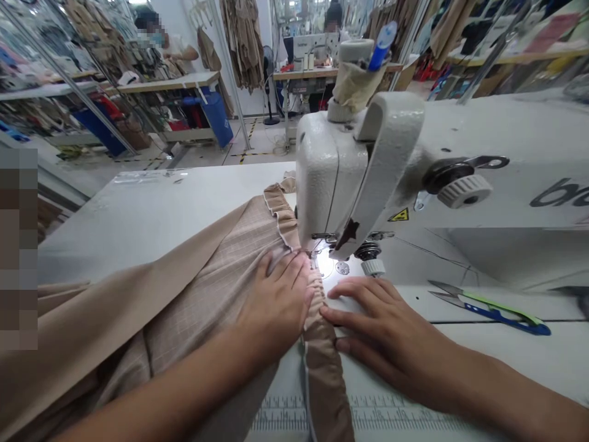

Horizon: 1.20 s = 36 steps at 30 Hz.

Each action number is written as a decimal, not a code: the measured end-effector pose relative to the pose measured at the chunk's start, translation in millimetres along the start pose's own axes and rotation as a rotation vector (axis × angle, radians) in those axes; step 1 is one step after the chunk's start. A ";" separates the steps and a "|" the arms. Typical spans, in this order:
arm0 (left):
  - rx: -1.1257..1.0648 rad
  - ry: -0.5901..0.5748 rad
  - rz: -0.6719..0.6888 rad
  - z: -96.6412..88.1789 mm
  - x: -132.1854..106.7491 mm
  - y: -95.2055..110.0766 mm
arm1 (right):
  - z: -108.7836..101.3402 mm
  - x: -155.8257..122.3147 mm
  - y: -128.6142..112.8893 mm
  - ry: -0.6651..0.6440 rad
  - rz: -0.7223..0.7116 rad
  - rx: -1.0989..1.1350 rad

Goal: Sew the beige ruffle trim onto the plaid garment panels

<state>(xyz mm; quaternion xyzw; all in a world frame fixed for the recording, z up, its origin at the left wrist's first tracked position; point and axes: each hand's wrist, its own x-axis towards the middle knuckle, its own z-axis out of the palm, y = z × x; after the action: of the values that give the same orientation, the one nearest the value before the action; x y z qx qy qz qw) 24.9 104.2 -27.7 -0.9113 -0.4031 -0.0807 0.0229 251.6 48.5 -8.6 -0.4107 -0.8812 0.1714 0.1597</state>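
Observation:
My left hand [280, 294] lies flat on the brown checked fabric [197, 294], its fingertips close to the lit needle area of the sewing machine [350, 178]. A gathered brown ruffle strip [324, 362] runs along the fabric's right edge, from the table front up past the presser foot. My right hand [381, 325] rests on the table right of the strip, fingers apart, the index fingertip touching the strip's edge. The needle itself is hard to make out behind the machine head and the glare.
Thread snips [501, 310] with green and blue handles lie right of my right hand. A printed ruler scale [386, 414] crosses the table front. A blue-capped pen [383, 46] stands atop the machine. Beyond are a person [177, 52] at another table and a blue bin [215, 116].

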 end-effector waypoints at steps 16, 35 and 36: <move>0.008 0.118 0.110 -24.7 -12.2 13.6 | -7.4 18.6 6.6 -0.116 0.030 0.035; -0.053 0.151 0.115 -2.5 -2.2 0.1 | -1.7 21.2 15.9 -0.035 0.072 -0.054; -0.031 0.142 0.112 -3.1 0.4 -1.2 | -1.1 22.7 17.0 -0.034 0.079 -0.074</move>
<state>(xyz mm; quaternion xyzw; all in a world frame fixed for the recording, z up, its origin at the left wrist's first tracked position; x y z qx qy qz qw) 23.9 104.9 -24.6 -0.9246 -0.3477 -0.1502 0.0416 249.6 76.6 -11.8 -0.4480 -0.8725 0.1517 0.1226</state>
